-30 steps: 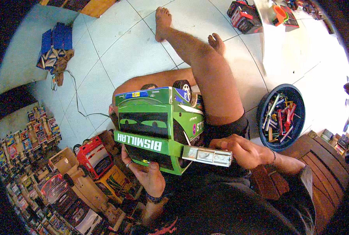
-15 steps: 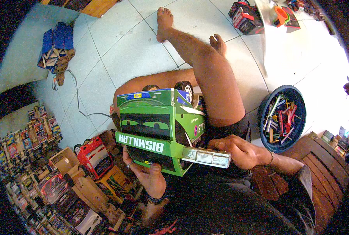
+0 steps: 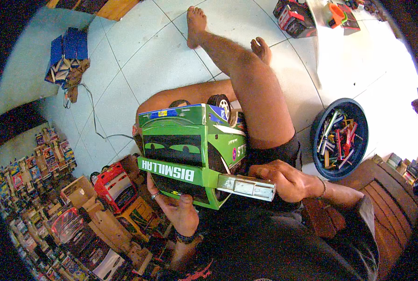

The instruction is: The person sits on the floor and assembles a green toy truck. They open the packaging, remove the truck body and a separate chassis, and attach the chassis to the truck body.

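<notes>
A green toy truck (image 3: pixel 174 129) rests in my lap, its cab front toward me, with a black windscreen bearing painted green eyes, a white-lettered band and black wheels on the far side. My left hand (image 3: pixel 183 215) grips its near lower edge, thumb up against the green body and ringed fingers curled under it. A silver-white rectangular piece (image 3: pixel 246 186) juts out from the truck's right corner. Over its far edge my right hand (image 3: pixel 286 180) is closed, thumb and fingers pressed together at it; the palm side is hidden.
A dark round basin (image 3: pixel 317 154) of coloured strips stands at right beside a brown wooden piece (image 3: pixel 382 201). At left are a red toy truck (image 3: pixel 116 189), cardboard pieces and racks of small packs (image 3: pixel 26 171). A blue box (image 3: pixel 68 44) and a cable lie on the tiles; my bare legs stretch ahead.
Both hands keep their hold. The truck has shifted only very slightly, and the view has tilted a little.
</notes>
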Demonstrator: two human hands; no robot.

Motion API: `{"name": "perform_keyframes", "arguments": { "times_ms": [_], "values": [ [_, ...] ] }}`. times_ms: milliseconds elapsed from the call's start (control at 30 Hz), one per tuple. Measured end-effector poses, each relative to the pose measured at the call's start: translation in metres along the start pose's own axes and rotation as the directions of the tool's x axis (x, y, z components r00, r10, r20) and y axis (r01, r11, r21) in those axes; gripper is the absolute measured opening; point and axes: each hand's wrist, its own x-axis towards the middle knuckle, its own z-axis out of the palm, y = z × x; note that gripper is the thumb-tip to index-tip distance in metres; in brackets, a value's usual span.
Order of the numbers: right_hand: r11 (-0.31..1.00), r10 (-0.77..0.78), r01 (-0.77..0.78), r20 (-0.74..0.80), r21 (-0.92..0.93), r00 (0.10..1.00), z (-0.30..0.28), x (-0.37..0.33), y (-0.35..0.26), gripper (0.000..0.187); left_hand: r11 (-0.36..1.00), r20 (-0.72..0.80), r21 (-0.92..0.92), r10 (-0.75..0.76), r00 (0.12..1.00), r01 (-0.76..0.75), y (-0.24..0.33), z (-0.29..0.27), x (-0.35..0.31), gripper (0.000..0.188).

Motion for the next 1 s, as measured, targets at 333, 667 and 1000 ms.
{"name": "perform_keyframes", "arguments": {
  "times_ms": [333, 667, 1000],
  "values": [
    [0.997, -0.046, 0.039, -0.096, -0.071, 0.994, 0.01, -0.003, 0.019, 0.043, 0.998, -0.005, -0.058, -0.033, 0.999, 0.033, 0.004, 0.0, -0.002, 0.109],
    [0.994, -0.105, 0.099, -0.148, -0.044, 0.983, 0.015, 0.002, 0.024, 0.042, 0.998, 0.011, -0.058, -0.017, 1.0, 0.017, 0.0, -0.003, -0.001, 0.106],
    [0.936, -0.299, 0.197, -0.361, -0.292, 0.883, 0.029, 0.003, 0.031, 0.044, 0.995, -0.008, -0.072, -0.073, 0.997, 0.072, 0.004, -0.001, -0.003, 0.106]
  ]
}}
